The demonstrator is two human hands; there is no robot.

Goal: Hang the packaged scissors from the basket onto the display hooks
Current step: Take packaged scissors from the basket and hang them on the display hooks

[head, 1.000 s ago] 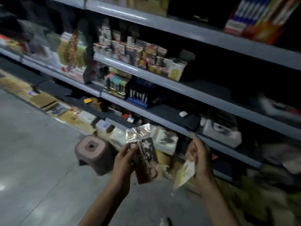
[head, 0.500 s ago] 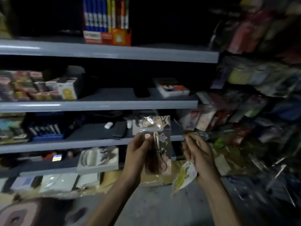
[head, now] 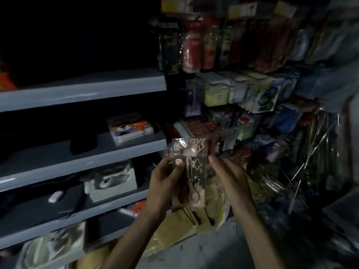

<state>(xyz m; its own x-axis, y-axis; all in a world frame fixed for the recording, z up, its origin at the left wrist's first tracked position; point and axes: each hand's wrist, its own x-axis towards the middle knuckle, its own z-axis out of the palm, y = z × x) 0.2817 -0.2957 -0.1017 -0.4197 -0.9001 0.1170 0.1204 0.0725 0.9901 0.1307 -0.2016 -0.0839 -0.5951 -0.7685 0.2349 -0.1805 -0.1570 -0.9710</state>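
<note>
Cellophane scissors pack [head: 189, 171]: swung from shelves [head: 83, 90] to display hooks [head: 310, 152]; hanging likely next.
Left hand [head: 165, 181]: grips it.
Right hand [head: 231, 177]: joined at its edge, grasp unclear.

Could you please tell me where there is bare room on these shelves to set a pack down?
The middle grey metal shelf is bare in front of the black box and the orange-and-white flat box. The hanging plastic packets on the right are tightly crowded.
</note>
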